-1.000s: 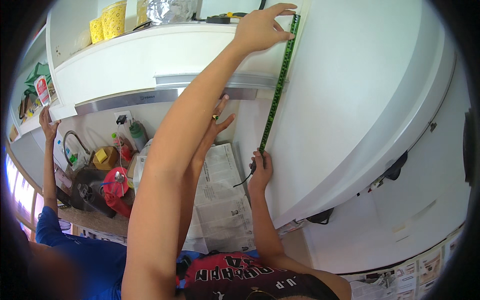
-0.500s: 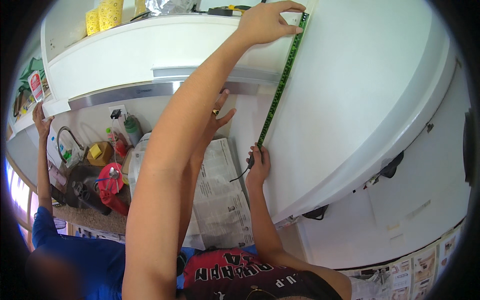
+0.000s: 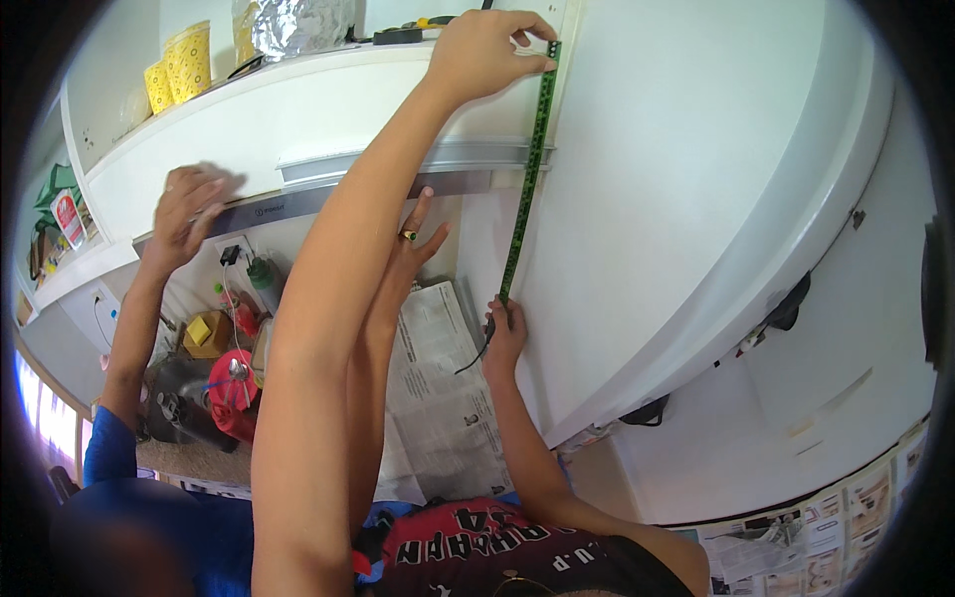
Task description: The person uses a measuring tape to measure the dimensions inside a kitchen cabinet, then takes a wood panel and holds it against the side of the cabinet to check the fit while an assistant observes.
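Closest of all was the person's left arm (image 3: pixel 328 338), reaching up in front of nearly everything. Its left hand (image 3: pixel 482 55) pinched the top end of a green measuring tape (image 3: pixel 525 184) between finger and thumb. Lower down, the right hand (image 3: pixel 507 336) was clamped around the tape's bottom end, with a thin black cord (image 3: pixel 476 361) hanging out. The tape ran between the two hands, a little slanted, beside a tall white panel (image 3: pixel 696 199).

To do this well, I think the tape had to be pulled tight, with no bend or twist, and lined up with the panel's edge. The top end needed to sit right on its spot, and the right hand needed to hold firm.

Just behind the left arm, a hand with a ring (image 3: pixel 413 261) spread its fingers near a metal strip (image 3: pixel 298 202). Newspaper (image 3: pixel 438 398) covered part of the counter below. On the left, a person in blue (image 3: pixel 214 522) had another hand (image 3: pixel 187 214) up by the white cupboard (image 3: pixel 249 139). Yellow cups (image 3: pixel 187 65) and shiny foil (image 3: pixel 303 25) were on the shelf above.

The right hand hid what was at the tape's bottom. The left arm covered part of the ringed hand's arm, so I couldn't be sure whose it was. The tape's marks were too small to read, and I couldn't tell if it touched the panel.
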A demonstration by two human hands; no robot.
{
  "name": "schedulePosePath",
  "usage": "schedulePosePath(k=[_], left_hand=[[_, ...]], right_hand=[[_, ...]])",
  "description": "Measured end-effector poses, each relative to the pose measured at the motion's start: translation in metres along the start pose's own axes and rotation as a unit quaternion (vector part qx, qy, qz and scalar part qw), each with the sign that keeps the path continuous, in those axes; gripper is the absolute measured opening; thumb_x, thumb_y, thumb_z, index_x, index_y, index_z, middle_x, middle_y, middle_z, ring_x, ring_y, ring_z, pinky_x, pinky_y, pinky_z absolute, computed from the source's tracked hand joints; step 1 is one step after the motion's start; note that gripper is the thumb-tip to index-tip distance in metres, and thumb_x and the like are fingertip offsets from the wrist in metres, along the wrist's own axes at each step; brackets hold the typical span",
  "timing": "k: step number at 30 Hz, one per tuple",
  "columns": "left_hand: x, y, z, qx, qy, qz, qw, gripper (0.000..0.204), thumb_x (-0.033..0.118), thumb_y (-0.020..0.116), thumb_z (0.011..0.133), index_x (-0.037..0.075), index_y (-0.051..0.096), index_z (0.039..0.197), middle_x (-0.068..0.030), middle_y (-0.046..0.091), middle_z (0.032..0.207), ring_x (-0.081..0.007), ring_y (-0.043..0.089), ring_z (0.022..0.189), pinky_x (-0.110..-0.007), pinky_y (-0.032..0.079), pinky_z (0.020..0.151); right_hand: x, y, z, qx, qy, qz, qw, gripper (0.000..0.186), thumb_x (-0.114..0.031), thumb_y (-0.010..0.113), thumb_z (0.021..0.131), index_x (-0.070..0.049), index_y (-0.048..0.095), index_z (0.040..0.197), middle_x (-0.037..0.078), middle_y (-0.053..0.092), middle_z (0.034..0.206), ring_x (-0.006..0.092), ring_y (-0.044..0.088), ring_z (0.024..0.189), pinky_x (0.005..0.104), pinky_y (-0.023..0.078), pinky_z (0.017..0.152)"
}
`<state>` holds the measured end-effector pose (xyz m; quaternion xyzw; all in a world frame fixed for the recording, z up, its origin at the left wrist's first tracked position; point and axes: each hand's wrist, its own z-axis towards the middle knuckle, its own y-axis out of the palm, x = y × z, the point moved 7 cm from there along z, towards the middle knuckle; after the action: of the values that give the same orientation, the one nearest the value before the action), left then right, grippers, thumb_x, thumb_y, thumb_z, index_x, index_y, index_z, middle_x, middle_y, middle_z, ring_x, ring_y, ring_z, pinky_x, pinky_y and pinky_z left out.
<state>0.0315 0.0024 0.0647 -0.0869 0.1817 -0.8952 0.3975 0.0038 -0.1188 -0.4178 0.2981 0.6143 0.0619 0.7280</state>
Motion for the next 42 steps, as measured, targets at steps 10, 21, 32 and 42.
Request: schedulePosePath(k=[10, 21, 32, 42], left_hand=[[-0.002, 0.009, 0.002, 0.007, 0.023, 0.032, 0.999, 0.03, 0.048, 0.086, 0.078, 0.024, 0.086, 0.096, -0.0075, 0.077, 0.086, -0.0235, 0.073, 0.079, -0.037, 0.057, 0.071], [0.002, 0.005, 0.003, -0.015, -0.011, 0.008, 1.0, 0.028, 0.044, 0.087, 0.078, 0.021, 0.086, 0.095, -0.0054, 0.077, 0.083, -0.0215, 0.073, 0.078, -0.036, 0.056, 0.071], [0.004, 0.003, 0.009, 0.014, -0.074, -0.073, 0.994, 0.035, 0.039, 0.084, 0.081, 0.022, 0.082, 0.112, 0.001, 0.081, 0.093, -0.0145, 0.074, 0.081, -0.031, 0.057, 0.075], [-0.005, 0.005, 0.01, -0.009, -0.118, -0.084, 0.989, 0.04, 0.037, 0.082, 0.084, 0.02, 0.078, 0.12, 0.0021, 0.083, 0.092, -0.0149, 0.077, 0.089, -0.031, 0.058, 0.078]], right_hand=[[0.021, -0.011, 0.001, -0.013, 0.004, -0.021, 1.0, 0.022, -0.023, 0.07, 0.102, -0.007, 0.07, 0.116, 0.0, 0.066, 0.102, 0.0102, 0.059, 0.088, 0.0276, 0.049, 0.075], [0.027, -0.016, 0.001, -0.023, 0.004, -0.003, 1.0, 0.02, -0.023, 0.071, 0.102, -0.006, 0.07, 0.113, -0.001, 0.066, 0.097, 0.0103, 0.057, 0.086, 0.0266, 0.047, 0.078], [-0.005, 0.0, -0.007, -0.05, -0.012, -0.022, 0.998, 0.024, -0.031, 0.068, 0.106, -0.01, 0.071, 0.118, 0.0, 0.068, 0.106, 0.0114, 0.061, 0.092, 0.0282, 0.05, 0.073], [-0.05, 0.005, -0.025, -0.028, 0.005, -0.017, 0.999, 0.023, -0.029, 0.069, 0.105, -0.008, 0.07, 0.112, 0.0, 0.068, 0.099, 0.0098, 0.058, 0.086, 0.0264, 0.046, 0.071]])
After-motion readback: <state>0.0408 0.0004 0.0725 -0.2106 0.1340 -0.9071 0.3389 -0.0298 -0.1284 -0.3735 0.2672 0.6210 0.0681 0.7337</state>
